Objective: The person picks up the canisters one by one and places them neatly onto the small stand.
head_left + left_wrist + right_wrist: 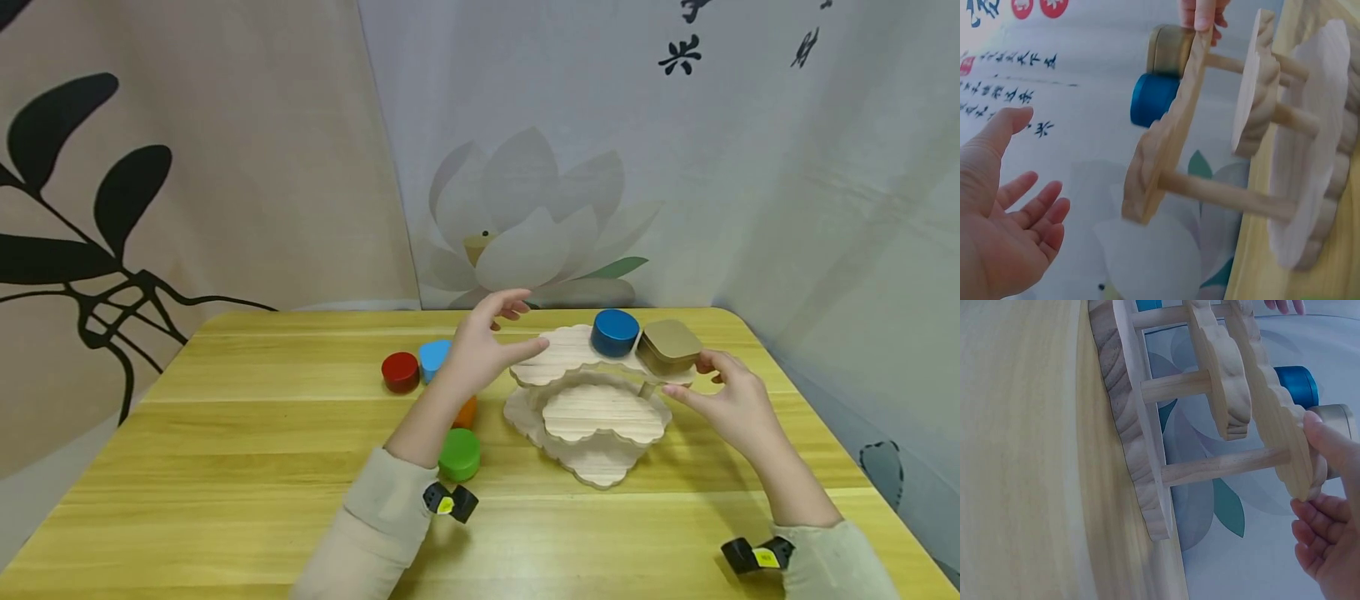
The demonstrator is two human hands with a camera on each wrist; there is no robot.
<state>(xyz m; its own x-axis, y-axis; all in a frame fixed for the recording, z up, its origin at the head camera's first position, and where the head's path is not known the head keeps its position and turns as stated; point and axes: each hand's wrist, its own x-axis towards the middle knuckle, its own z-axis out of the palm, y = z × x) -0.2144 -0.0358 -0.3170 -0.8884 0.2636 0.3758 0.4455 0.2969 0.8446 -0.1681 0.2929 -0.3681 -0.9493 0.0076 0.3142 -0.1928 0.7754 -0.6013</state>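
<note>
A tiered wooden stand [603, 421] with scalloped cloud-shaped boards and round dowel posts stands on the table. On its top board [558, 350] sit a dark blue round tin [615, 333] and, to its right, a gold rounded-square tin [670, 346]. My right hand [738, 408] pinches the right end of the top board beside the gold tin, thumb at the front edge and fingers round the end. With fingers spread and nothing held, my left hand [487, 342] hovers by the board's left end; the left wrist view shows a gap between them.
Left of the stand, partly behind my left forearm, are a red round tin [401, 372], a light blue tin [433, 358], an orange piece [466, 414] and a green round tin [459, 455]. A printed curtain [300, 167] hangs behind the wooden table [247, 467].
</note>
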